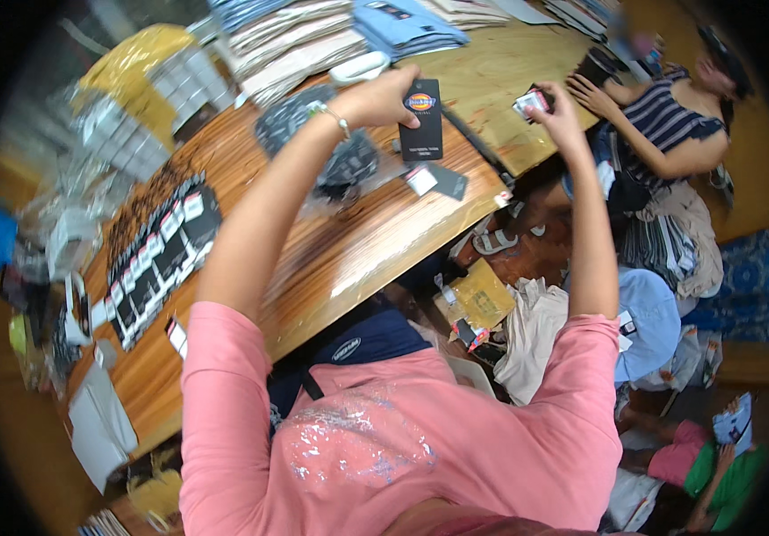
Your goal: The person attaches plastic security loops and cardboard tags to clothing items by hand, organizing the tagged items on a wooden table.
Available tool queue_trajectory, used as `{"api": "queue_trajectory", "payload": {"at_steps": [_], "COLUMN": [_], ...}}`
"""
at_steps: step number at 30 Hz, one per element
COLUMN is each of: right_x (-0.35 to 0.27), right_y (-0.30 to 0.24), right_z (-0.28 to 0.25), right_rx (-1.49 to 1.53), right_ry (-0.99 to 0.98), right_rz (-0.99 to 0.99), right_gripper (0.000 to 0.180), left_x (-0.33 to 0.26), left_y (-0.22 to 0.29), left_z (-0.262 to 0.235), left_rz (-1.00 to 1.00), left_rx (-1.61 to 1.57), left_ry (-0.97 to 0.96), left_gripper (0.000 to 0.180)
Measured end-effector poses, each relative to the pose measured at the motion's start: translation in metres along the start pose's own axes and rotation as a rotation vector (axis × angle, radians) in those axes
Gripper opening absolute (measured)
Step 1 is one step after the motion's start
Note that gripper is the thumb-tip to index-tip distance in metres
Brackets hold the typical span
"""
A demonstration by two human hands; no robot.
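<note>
2 arms (268, 214) outstretched, left hand (377, 100) pinching black tag (421, 136), right hand (563, 114) pinching white label (529, 104)

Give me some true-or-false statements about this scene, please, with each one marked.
1. The left hand holds a black tag. True.
2. The right hand is empty. False: it holds a small, partly white item.
3. Folded garments are stacked beyond the left hand. True.
4. The overlapping row of tags lies right of the left forearm. False: it lies to the left.
5. The wearer's shirt is pink. True.
</note>
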State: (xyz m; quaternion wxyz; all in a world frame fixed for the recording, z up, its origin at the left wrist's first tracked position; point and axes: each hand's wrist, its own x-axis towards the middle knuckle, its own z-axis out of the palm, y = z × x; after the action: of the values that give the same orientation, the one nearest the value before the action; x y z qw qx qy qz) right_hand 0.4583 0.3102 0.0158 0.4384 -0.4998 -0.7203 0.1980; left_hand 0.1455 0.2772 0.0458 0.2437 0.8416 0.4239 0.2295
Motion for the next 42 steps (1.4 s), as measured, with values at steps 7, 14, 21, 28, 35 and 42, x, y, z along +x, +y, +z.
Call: {"api": "queue_trajectory", "payload": {"at_steps": [7,14,21,28,35,42], "right_x": [-0.031,-0.033,-0.074,-0.163,-0.166,-0.150], "right_y": [0.072,0.046,-0.165,-0.235,-0.231,-0.234], "right_z": [0.045,0.053,0.197,0.325,0.334,0.340], "right_rx": [-0.311,-0.328,0.596,0.449,-0.004,0.103], "right_ry": [0.303,0.262,-0.362,-1.027,-0.866,-1.121], "right_rz": [-0.053,-0.016,-0.126,-0.298,-0.622,-0.158], "right_gripper": [0.035,0.032,0.047,0.039,0.043,0.036], "left_x": [0.079,-0.103,-0.309,-0.413,-0.418,-0.403], "left_y": [0.015,0.023,-0.023,-0.064,-0.061,-0.074], "left_z": [0.088,0.009,-0.069,-0.019,-0.012,-0.018], "left_rz": [-0.074,-0.275,-0.610,-0.725,-0.763,-0.721], "left_rx": [-0.384,-0.551,-0.465,-0.238,0.297,0.157], "left_ry": [-0.222,-0.347,0.158,0.336,0.215,0.212], "left_gripper": [0.058,0.062,0.063,0.059,0.065,0.059]}}
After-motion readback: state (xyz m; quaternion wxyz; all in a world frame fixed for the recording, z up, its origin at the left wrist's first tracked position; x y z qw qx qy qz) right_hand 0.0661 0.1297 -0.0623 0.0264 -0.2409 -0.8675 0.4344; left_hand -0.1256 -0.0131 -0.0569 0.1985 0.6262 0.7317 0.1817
